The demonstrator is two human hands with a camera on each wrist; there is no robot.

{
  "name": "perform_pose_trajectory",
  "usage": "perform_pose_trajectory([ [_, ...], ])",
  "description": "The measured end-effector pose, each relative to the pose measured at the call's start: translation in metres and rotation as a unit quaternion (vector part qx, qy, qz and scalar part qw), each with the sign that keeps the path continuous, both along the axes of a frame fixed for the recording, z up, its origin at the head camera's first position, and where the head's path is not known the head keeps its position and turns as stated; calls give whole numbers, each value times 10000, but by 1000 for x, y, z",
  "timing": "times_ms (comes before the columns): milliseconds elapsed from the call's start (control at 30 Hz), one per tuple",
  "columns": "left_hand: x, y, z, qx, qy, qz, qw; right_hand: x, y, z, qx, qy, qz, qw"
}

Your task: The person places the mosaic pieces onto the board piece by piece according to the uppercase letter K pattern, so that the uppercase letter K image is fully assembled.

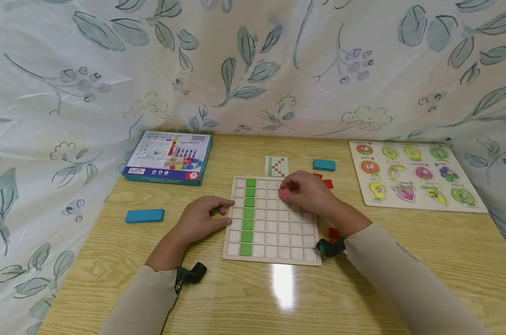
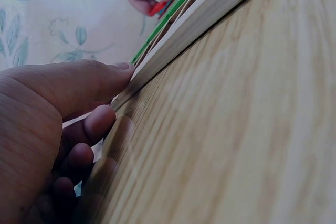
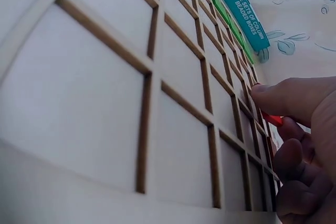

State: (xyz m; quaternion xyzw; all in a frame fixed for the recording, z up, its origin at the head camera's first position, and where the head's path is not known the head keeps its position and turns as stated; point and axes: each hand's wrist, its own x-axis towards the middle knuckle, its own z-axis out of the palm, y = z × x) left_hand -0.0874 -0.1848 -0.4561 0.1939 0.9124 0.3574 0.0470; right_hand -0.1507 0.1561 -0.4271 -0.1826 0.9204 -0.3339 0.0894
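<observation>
While right hand (image 1: 310,190) pinches red tile (image 1: 284,192), left hand (image 1: 199,216) touches board (image 1: 231,212) edge.

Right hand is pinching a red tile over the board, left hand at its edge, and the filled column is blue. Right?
Not quite: the filled column is green, as the head view shows. The right hand does pinch a red tile over the board, with the left hand at its edge.

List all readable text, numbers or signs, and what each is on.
"FIVE SETS OF COLUMN BEADED BOXES": box, on its top and again on its teal side.
Box's other print and symbols: too small to read.
Fruit board: tiny print by the fruit, unreadable.
Pattern card: no text I can make out.
</observation>
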Motion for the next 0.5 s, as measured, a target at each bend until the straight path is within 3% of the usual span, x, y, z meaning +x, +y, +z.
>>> perform_pose_trajectory([
  [500, -1, 0, 2, -26, -31, 0, 10000, -4, -4, 3, 210, -237, 68, 9995],
])
